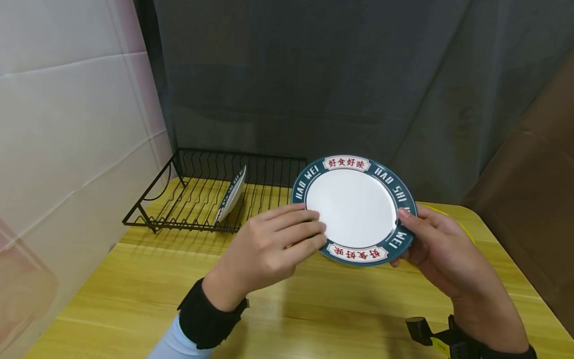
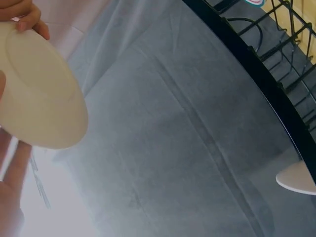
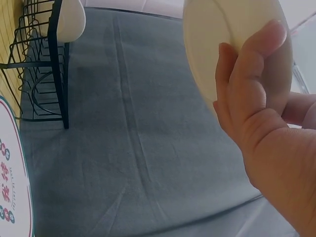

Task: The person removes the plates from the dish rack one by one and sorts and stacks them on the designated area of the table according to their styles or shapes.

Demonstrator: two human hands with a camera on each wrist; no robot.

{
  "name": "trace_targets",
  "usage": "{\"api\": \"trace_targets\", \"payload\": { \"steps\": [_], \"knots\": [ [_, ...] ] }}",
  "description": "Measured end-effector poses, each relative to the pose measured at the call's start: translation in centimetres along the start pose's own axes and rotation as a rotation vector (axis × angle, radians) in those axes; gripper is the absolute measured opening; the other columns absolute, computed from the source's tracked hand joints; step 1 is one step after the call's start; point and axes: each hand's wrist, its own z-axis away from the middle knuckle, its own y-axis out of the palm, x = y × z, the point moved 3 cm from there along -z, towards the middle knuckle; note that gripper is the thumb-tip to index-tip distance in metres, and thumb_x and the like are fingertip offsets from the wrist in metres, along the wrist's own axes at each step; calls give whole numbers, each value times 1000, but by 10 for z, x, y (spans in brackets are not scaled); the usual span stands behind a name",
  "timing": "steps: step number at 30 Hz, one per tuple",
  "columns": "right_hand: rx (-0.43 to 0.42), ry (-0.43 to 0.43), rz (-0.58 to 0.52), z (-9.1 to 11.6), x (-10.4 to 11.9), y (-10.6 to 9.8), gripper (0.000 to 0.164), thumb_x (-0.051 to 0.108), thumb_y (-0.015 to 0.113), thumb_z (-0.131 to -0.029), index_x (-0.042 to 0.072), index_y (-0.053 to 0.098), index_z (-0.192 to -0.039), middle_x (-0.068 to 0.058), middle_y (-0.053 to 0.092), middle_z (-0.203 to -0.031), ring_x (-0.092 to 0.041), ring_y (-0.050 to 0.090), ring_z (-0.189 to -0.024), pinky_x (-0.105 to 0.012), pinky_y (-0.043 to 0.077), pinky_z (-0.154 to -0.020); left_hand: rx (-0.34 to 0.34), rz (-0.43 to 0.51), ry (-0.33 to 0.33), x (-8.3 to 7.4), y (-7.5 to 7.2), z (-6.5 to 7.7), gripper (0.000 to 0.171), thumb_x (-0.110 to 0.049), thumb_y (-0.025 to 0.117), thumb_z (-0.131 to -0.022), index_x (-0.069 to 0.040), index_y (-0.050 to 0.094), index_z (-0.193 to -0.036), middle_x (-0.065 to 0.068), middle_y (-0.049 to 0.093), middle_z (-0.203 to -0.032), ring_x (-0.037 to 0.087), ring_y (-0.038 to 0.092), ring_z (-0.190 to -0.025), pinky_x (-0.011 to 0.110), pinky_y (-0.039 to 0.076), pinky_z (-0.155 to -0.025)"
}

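Observation:
A round plate (image 1: 354, 209) with a white centre and a dark teal rim lettered in white and red is held up above the table, its face toward the head camera. My right hand (image 1: 441, 244) grips its right rim, thumb on the front, fingers spread over the back, as the right wrist view shows. At the lower left rim my left hand (image 1: 273, 244) holds it, fingers lying across the front; its thumb is mostly hidden behind. The plate's plain underside (image 2: 49, 94) appears in the left wrist view.
A black wire dish rack (image 1: 242, 153) stands at the back left of the wooden table (image 1: 148, 294), one similar plate (image 1: 232, 197) upright in its slots. Behind my right hand shows a yellow curved edge (image 1: 468, 234). A white round-edged piece with red characters (image 3: 12, 182) appears in the right wrist view.

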Motion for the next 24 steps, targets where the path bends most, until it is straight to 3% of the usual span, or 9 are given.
{"api": "trace_targets", "payload": {
  "steps": [4, 6, 8, 10, 13, 15, 17, 18, 24],
  "knots": [
    [-11, -30, 15, -2, 0, 1, 40, 10, 27, -118, 3, 57, -143, -11, 78, -107, -23, 72, -81, -33, 64, -72, 51, -12, -168, 9, 1, 2, 19, -10, 80, -93, -12, 83, -111, 3, 83, -115, 24, 76, -115, 37, 61, -106],
    [-15, -42, 17, -2, 0, 1, 40, 9, 27, -118, 3, 57, -144, -10, 78, -107, -23, 72, -81, -33, 64, -72, 71, -15, -316, 15, 1, 5, 24, -9, 77, -94, -10, 81, -118, 6, 80, -123, 28, 73, -121, 38, 61, -107],
    [-26, -49, 24, -2, 0, 1, 40, 9, 28, -117, 4, 55, -146, -11, 77, -108, -24, 72, -82, -33, 65, -72, 89, 31, -510, 23, 3, 10, 30, -9, 74, -97, -7, 76, -127, 10, 77, -131, 30, 72, -124, 38, 62, -105],
    [-53, -42, 42, -1, 0, 2, 40, 10, 29, -117, 6, 53, -149, -10, 76, -109, -25, 72, -83, -34, 65, -72, 106, 197, -749, 30, 5, 16, 34, -12, 69, -101, -6, 70, -135, 11, 75, -135, 28, 72, -124, 35, 64, -101],
    [-122, -10, 98, 0, -1, 3, 39, 13, 35, -117, 10, 50, -153, -9, 75, -109, -26, 72, -84, -34, 65, -72, 93, 669, -1083, 36, 11, 24, 40, -19, 62, -109, -8, 60, -147, 13, 73, -135, 29, 75, -117, 38, 67, -91],
    [-175, 24, 145, -1, -2, 5, 39, 15, 39, -116, 11, 48, -155, -8, 76, -108, -26, 72, -85, -33, 66, -74, 86, 967, -1238, 36, 15, 26, 43, -22, 58, -111, -10, 54, -153, 16, 74, -133, 31, 77, -111, 42, 69, -85],
    [-222, 59, 199, -1, -1, 6, 40, 18, 43, -116, 12, 47, -156, -6, 77, -107, -26, 73, -85, -32, 67, -75, 101, 1147, -1311, 35, 18, 25, 47, -19, 58, -111, -11, 48, -157, 20, 75, -129, 33, 79, -102, 46, 69, -81],
    [-243, 76, 229, -1, -1, 7, 41, 20, 45, -115, 13, 47, -156, -5, 77, -107, -26, 73, -85, -32, 67, -76, 112, 1190, -1323, 34, 18, 24, 49, -17, 58, -111, -11, 47, -158, 22, 76, -127, 33, 80, -99, 47, 69, -81],
    [-303, 125, 355, -3, 2, 12, 44, 24, 50, -114, 5, 48, -153, -1, 79, -106, -25, 77, -83, -31, 68, -77, 117, 1157, -1306, 33, 18, 23, 50, -6, 60, -108, -9, 48, -156, 24, 78, -120, 29, 81, -88, 42, 70, -76]
  ]
}}
